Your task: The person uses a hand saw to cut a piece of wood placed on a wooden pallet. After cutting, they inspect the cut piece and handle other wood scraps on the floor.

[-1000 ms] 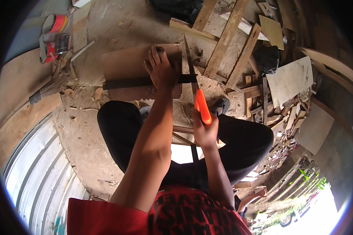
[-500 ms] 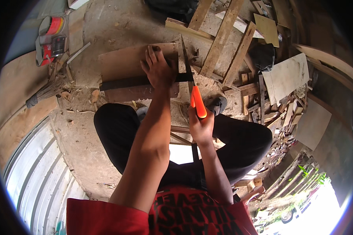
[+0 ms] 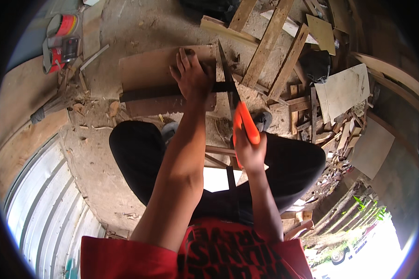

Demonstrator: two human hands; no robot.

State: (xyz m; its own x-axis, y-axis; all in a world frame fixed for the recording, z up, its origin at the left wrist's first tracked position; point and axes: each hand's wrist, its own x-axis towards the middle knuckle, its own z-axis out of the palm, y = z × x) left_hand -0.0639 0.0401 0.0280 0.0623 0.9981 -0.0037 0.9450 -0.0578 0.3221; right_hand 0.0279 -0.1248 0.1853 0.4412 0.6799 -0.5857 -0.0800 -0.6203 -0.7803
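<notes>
Two hands are working: the right hand [image 3: 251,151] is gripping the saw [image 3: 227,72] by its orange handle [image 3: 249,124], while the left hand [image 3: 193,81], fingers spread, is lying flat on the board [image 3: 149,69]. The saw is pointing forward beside the board's right edge. Probably it is feeling light, with a springy blade [image 3: 224,58]; the handle is offering the safest hold.

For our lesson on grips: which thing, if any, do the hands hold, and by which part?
The right hand grips a saw by its orange handle; the left hand lies spread on a brown board.
</notes>
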